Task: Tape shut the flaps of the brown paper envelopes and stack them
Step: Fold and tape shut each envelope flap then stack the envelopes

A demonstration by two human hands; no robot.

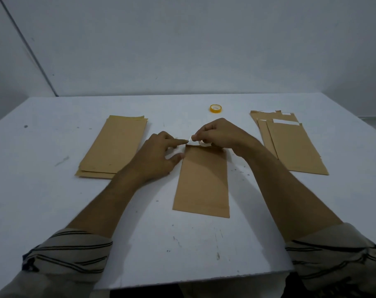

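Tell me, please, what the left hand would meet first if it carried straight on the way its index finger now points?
Most likely the right hand: the left hand points its index finger rightward at the right fingertips, with a small clear tape strip between them.

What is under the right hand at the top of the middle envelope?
A clear tape roll peeks out beneath the right hand; the middle envelope flap edge there is mostly covered.

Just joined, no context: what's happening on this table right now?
A person is taping a brown envelope lying in the middle of the white table. The right hand holds a small roll of clear tape at the envelope's top edge, while the left hand pinches the tape's free end. Envelope piles lie to the left and right; a yellow tape roll lies behind.
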